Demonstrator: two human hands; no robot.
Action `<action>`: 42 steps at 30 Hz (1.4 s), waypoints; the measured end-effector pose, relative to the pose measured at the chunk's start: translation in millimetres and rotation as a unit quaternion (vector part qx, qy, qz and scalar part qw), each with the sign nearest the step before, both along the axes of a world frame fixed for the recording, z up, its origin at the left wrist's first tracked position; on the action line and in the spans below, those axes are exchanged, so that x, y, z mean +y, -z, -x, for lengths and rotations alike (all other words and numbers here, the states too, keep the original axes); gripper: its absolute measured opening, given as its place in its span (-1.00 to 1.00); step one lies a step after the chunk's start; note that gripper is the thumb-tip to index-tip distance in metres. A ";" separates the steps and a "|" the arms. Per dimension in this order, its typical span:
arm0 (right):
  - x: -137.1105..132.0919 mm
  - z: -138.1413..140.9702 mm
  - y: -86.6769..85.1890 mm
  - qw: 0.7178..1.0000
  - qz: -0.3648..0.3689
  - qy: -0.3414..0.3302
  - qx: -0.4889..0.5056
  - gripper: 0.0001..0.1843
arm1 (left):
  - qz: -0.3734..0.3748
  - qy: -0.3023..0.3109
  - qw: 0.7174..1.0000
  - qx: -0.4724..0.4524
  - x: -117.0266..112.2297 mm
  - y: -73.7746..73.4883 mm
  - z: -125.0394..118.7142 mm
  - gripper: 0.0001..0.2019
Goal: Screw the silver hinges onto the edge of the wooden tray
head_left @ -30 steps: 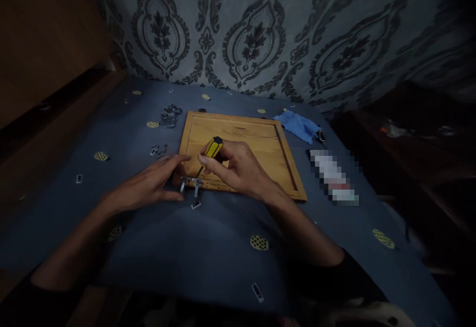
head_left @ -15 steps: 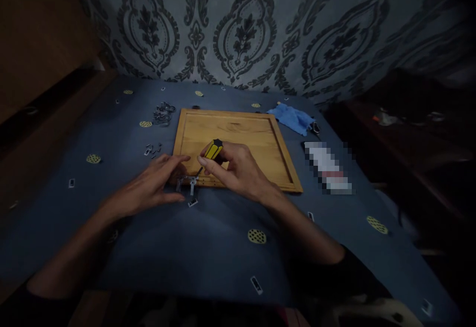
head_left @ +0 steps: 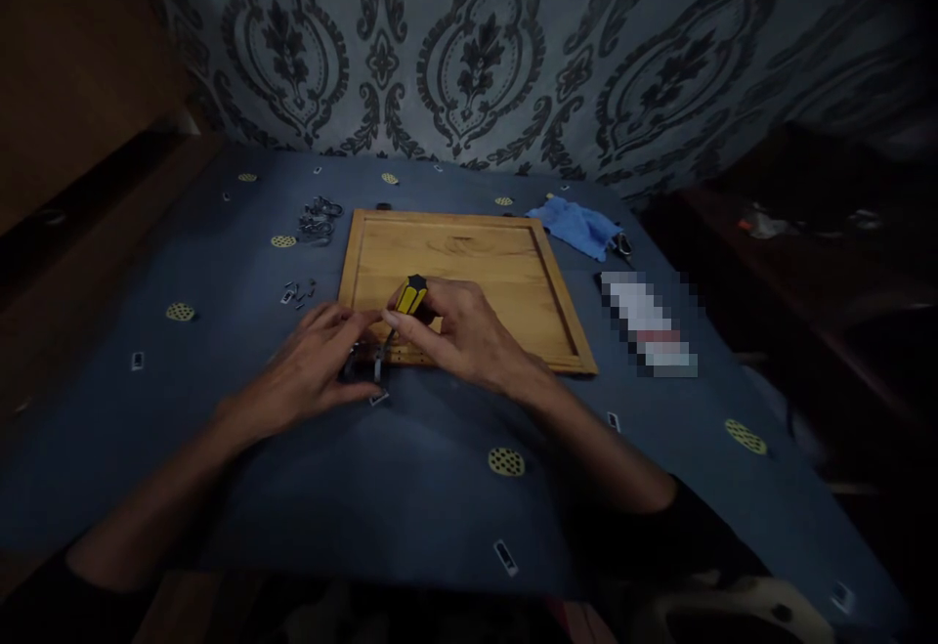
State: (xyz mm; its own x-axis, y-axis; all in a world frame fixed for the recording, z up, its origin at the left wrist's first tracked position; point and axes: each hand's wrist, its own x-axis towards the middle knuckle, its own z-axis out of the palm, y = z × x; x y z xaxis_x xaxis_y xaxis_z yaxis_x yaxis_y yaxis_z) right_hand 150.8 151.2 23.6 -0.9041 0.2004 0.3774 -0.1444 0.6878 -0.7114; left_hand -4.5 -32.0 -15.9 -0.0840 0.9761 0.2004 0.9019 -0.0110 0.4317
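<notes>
A wooden framed board (head_left: 476, 273) lies flat on a blue patterned cloth. My right hand (head_left: 458, 336) is closed round a yellow and black screwdriver (head_left: 408, 298), whose tip points down at the board's near left corner. Small metal brackets (head_left: 375, 361) sit at that corner. My left hand (head_left: 312, 370) rests beside them, its fingers curled over the brackets and touching them.
A pile of metal hardware (head_left: 319, 221) and loose small parts (head_left: 297, 294) lie left of the board. A blue rag (head_left: 578, 224) is at the back right, a blurred-out flat object (head_left: 649, 323) to the right. A patterned wall stands behind.
My left hand has slid right onto the brackets at the board's corner. The screwdriver has tilted more upright over the same spot. The camera view has shifted slightly.
</notes>
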 end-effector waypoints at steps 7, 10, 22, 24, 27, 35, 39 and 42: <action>1.6 -0.9 -1.0 1.000 -0.026 0.001 -0.009 -0.56 | 0.024 -0.006 1.000 -0.007 3.1 2.2 -1.3 -0.40; -0.4 -1.3 -2.2 1.000 -0.016 0.002 -0.008 -0.56 | 0.025 -0.010 1.000 -0.013 2.8 4.1 -0.7 -0.39; -4.4 -1.4 -2.3 1.000 -0.007 0.010 -0.009 -0.50 | 0.024 -0.021 0.999 -0.027 2.8 7.1 -0.9 -0.38; -4.4 -1.0 -1.7 1.000 -0.009 0.009 -0.008 -0.52 | 0.025 -0.021 0.999 -0.032 2.8 6.3 -1.2 -0.40; -4.6 0.3 -0.2 1.000 -0.005 0.007 0.004 -0.49 | 0.031 -0.022 0.998 -0.043 2.8 4.6 -1.6 -0.42; -4.4 0.3 1.3 0.999 -0.031 -0.003 0.008 -0.52 | 0.040 -0.024 0.998 -0.049 4.3 4.5 1.5 -0.49; -3.5 -1.2 0.5 0.999 -0.042 0.010 0.031 -0.60 | 0.046 -0.032 0.997 -0.047 4.2 2.6 1.3 -0.48; -2.3 -1.7 -0.2 0.998 -0.051 0.016 0.036 -0.60 | 0.055 -0.034 0.997 -0.048 3.9 0.3 0.3 -0.44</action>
